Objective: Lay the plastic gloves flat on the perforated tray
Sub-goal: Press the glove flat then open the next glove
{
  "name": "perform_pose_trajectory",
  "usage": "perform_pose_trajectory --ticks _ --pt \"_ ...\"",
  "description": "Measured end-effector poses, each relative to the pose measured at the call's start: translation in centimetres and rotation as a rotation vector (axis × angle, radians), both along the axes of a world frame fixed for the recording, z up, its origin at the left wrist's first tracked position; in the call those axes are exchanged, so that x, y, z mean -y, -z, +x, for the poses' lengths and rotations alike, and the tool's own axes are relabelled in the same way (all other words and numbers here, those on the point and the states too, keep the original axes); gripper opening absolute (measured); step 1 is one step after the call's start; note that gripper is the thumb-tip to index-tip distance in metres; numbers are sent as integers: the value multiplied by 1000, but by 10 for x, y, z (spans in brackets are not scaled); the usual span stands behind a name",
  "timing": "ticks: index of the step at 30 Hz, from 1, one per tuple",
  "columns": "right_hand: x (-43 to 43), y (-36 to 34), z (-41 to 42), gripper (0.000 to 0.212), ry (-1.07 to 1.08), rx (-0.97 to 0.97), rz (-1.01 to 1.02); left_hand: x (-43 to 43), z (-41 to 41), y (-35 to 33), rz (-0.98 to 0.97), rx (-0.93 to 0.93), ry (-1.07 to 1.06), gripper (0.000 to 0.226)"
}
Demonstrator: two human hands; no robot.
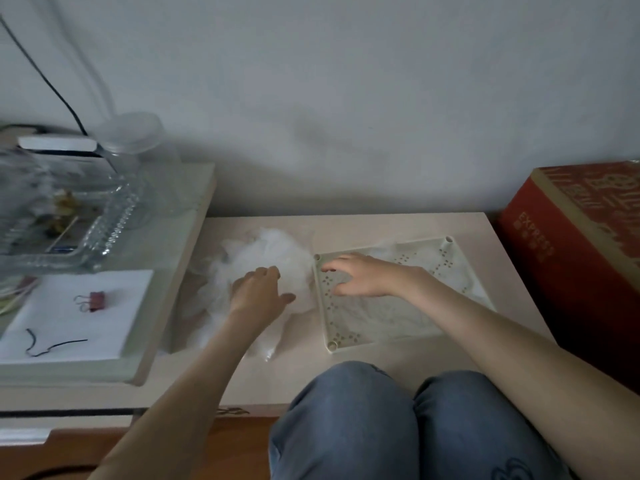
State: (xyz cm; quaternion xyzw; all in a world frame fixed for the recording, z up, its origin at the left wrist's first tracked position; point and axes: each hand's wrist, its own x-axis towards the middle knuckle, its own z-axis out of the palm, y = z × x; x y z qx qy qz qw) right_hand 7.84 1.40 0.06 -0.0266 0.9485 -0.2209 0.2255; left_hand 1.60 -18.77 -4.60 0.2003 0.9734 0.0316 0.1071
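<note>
Hands work apart, each on its own job. The right hand [363,278] lies palm down, fingers spread, on the perforated tray [325,320]. It presses a thin clear glove [398,318] that is already spread over the tray floor. I take this as smoothing and pinning, since film this light would likely slide or spring back up. The left hand [259,294] reaches into the crumpled pile of plastic gloves [266,251], fingers bent down into it and thumb out to the side. Whether it has actually pinched a glove I cannot tell, as the film is pale and blurred there.

The pile lies just beside the tray's left rim, which keeps each carry short. The tray sits flat on the low table [502,233], with a raised rim and small posts at its corners, so I judge that a glove has to be lifted over the edge and not dragged across it. Bare tabletop shows in front of the tray and to its right. A red box [571,244] stands off the table's right end, near the tray's far corner. On the left a higher desk [180,271] overhangs beside the pile, so the left arm has less room to swing out that way
</note>
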Motion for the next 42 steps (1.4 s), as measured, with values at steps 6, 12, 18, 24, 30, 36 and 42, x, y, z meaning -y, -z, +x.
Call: perform_pose_trajectory --ticks 6,12,18,24,30,36,42 --pt "4 10 3 57 16 8 -19 9 4 8 -166 -165 100 21" --pt "6 14 -2 46 221 -52 -294 2 10 -20 577 -319 -126 31" --pt "-5 5 1 94 647 188 -1142 -40 15 -95 1998 945 -260 14" --pt "-27 1 12 100 561 194 -1653 -76 17 -76 2085 1264 -137 14" --pt "-63 13 29 31 721 -72 -1638 -90 22 -39 1942 1387 -280 26" --pt "-90 25 58 16 864 -39 -1497 -93 12 -13 1629 1539 -396 85" --pt "-103 32 68 30 907 -30 -1390 -113 21 0 1179 1204 -282 26"
